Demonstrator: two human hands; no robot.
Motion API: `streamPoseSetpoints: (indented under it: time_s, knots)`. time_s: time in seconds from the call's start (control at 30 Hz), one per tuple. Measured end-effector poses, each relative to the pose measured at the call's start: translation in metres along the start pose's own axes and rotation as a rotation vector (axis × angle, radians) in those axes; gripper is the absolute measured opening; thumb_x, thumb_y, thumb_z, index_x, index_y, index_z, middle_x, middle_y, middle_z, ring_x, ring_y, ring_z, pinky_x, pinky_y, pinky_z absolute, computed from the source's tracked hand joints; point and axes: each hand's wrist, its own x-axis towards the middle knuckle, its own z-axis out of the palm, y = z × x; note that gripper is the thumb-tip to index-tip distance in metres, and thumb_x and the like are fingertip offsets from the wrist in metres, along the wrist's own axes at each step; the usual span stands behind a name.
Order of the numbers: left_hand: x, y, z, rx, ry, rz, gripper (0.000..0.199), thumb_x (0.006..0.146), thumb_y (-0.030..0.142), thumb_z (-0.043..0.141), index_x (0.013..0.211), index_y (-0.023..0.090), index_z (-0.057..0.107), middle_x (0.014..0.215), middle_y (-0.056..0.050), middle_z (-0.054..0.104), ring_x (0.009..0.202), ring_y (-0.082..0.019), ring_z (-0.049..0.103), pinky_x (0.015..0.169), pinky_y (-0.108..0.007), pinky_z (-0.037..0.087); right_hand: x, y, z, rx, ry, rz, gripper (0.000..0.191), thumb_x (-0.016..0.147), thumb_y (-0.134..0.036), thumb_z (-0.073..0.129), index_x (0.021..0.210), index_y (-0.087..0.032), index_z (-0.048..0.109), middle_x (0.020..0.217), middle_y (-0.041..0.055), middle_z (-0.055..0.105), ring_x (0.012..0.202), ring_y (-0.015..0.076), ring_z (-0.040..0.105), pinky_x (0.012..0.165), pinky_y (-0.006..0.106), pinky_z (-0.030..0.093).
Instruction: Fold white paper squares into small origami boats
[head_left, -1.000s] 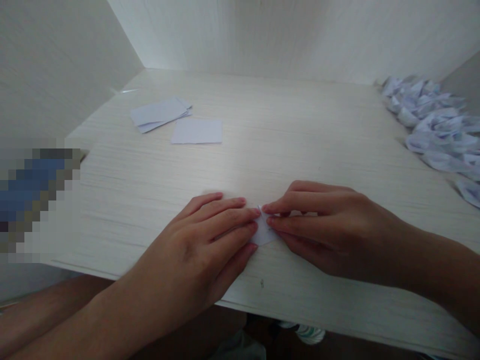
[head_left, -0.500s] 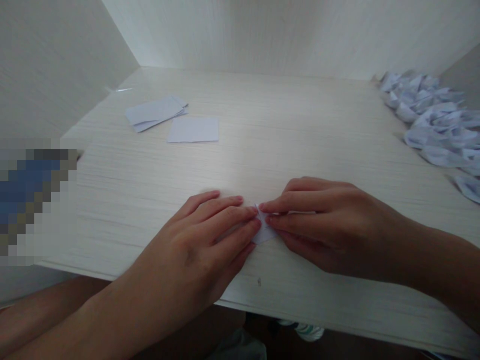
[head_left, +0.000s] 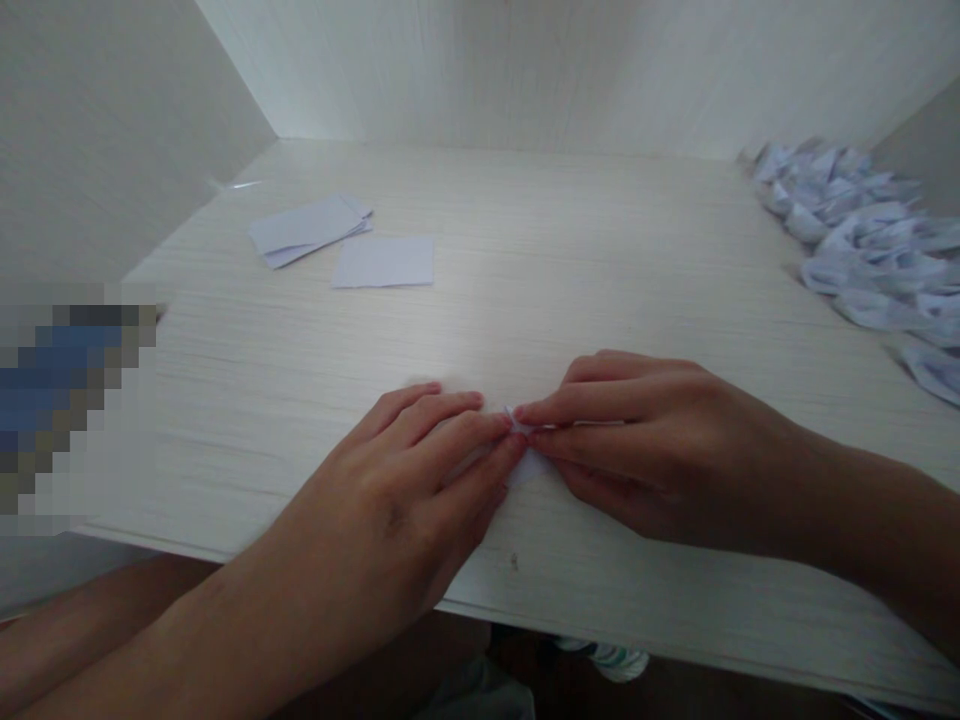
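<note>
Near the table's front edge lies a small folded piece of white paper, mostly covered by my fingers. My left hand reaches in from the left, its index finger and thumb gripping the paper's left side while the other fingers rest on the tabletop. From the opposite side my right hand pinches the paper, with its fingertips close against those of the left hand. A small upper corner of the paper shows between the fingertips; the folds underneath are hidden.
Flat white paper pieces lie overlapped at the back left, beside a single paper rectangle. A heap of folded white paper pieces sits along the right side. White panels enclose the pale table. A pixelated patch covers the left edge.
My left thumb has shifted slightly up and right across the paper, near the right fingertips. Less of the paper's middle shows. The loose sheets and the heap lie as before.
</note>
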Motion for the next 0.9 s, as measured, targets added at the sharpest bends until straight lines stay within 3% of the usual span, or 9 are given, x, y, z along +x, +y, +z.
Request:
streamPoseSetpoints:
  time_s: [0.17,0.47,0.7,0.9]
  knots:
    - [0.000,0.005,-0.003,0.004,0.002,-0.021,0.032,0.105,0.021,0.057,0.135,0.013,0.065,0.131,-0.009,0.071,0.126,-0.028,0.062,0.114,-0.052,0.050,0.000,0.000,0.001,-0.065,-0.025,-0.030,0.024,0.100,-0.010,0.061,0.082,-0.015,0.076,0.090,0.0067,0.076,0.080,0.0186,0.064,0.073,0.034,0.053]
    - [-0.004,0.020,-0.006,0.045,-0.055,-0.037,0.049,0.103,0.030,0.055,0.143,0.002,0.060,0.142,-0.017,0.064,0.133,-0.035,0.055,0.118,-0.053,0.042,-0.002,-0.001,0.000,-0.130,-0.038,-0.015,0.024,0.100,-0.017,0.060,0.080,-0.018,0.074,0.086,0.0052,0.075,0.076,0.0189,0.061,0.071,0.037,0.051]
    - [-0.003,0.022,-0.009,0.043,-0.053,-0.024,0.040,0.100,0.030,0.056,0.133,0.009,0.065,0.139,-0.015,0.066,0.130,-0.033,0.056,0.115,-0.054,0.041,-0.001,-0.005,0.001,-0.104,-0.065,0.043,0.015,0.097,-0.018,0.060,0.091,-0.021,0.073,0.090,0.0074,0.075,0.088,0.0235,0.064,0.080,0.040,0.053]
    - [0.005,0.022,-0.012,-0.021,-0.087,-0.053,0.038,0.097,0.031,0.057,0.128,0.013,0.068,0.127,-0.012,0.069,0.118,-0.032,0.062,0.107,-0.054,0.046,0.002,-0.012,-0.008,-0.118,-0.153,0.139,0.016,0.089,-0.020,0.058,0.101,-0.017,0.069,0.079,0.0074,0.070,0.074,0.0245,0.061,0.072,0.041,0.049]
